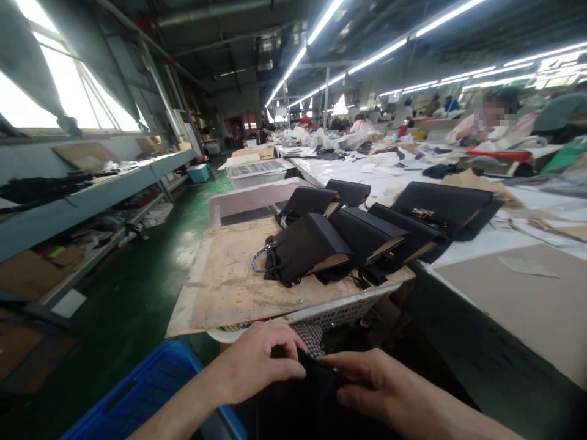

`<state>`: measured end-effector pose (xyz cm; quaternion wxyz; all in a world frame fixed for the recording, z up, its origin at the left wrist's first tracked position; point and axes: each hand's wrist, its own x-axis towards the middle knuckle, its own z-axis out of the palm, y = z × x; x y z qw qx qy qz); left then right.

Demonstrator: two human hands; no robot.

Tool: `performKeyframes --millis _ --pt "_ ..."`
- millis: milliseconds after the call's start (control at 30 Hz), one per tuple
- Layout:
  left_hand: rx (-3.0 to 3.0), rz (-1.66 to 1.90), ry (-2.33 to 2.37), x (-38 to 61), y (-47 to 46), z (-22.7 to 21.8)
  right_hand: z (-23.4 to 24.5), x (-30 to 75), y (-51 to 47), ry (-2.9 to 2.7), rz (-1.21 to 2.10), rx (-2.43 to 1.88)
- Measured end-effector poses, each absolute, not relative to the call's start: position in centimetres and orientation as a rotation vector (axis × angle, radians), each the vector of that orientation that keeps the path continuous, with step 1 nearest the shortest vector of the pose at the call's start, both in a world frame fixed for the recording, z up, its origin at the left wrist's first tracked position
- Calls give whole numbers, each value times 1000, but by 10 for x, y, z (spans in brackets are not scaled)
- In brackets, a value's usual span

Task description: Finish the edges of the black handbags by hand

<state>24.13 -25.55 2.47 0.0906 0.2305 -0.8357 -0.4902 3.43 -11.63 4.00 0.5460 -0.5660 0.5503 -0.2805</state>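
Observation:
Low in the view, a black leather-like piece [316, 400] is held up by its top edge; most of it is dark, and I cannot make out its full shape. My left hand [259, 360] pinches that edge between thumb and fingers. Close by on the right, my right hand [373, 385] grips the same edge, thumb on the near side. A bit of checked cloth [309, 336] shows just beyond my fingertips. Ahead, several black handbags, such as the nearest handbag [307, 247] with a wrapped handle, lie leaning on one another on a worn board [220, 287].
Under the board stands a white plastic basket [353, 311]. A blue crate [137, 391] sits at lower left. To the right runs a long white worktable [339, 168] with scraps and a cardboard sheet [518, 287]. A co-worker [493, 119] sits across it. Shelving [101, 195] lines the left wall.

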Motion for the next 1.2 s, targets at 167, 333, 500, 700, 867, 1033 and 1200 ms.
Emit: performKeyframes --millis 167,333,500,700,867,1033,1200 --pt "735 -1435 -2420 237 -250 20 42 37 -115 1253 -669 -1282" --pt "757 -1419 -2408 233 -248 21 42 37 -114 1229 -689 -1257" --pt "774 -1428 -2414 231 -248 23 41 38 -113 1217 -706 -1234" --pt "800 -1422 -2411 230 -245 24 43 39 -109 1226 -700 -1247" --pt "821 -1390 -2417 229 -242 25 44 36 -106 1241 -653 -1281" --pt "853 -1348 -2436 226 -235 29 39 40 -125 1417 -527 -1511" --pt "864 -1316 -2423 228 -237 26 26 51 -151 1533 -472 -1752"
